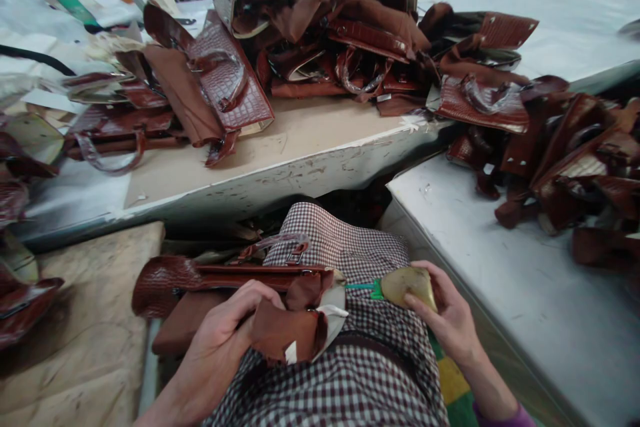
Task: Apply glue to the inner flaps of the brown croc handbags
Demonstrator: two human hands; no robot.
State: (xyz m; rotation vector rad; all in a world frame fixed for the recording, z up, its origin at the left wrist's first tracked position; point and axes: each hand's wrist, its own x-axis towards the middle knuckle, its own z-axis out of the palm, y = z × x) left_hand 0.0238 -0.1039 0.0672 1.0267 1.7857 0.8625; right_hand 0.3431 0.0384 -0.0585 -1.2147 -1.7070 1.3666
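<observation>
A brown crocodile-pattern handbag (210, 277) lies across my lap on a checked garment (350, 347). My left hand (227, 330) is closed on a folded brown leather flap (287, 333) of that bag. My right hand (447, 313) is closed round a yellowish glue-crusted tool (407, 285) with a green tip (367, 288), which points left towards the flap. The two hands are about a hand's width apart.
A beige worktable (305, 140) ahead carries a pile of brown bag parts (345, 33) and one bag (225, 73). More parts (565, 147) lie on the white table (525, 280) at right. A wooden board (85, 340) sits at left.
</observation>
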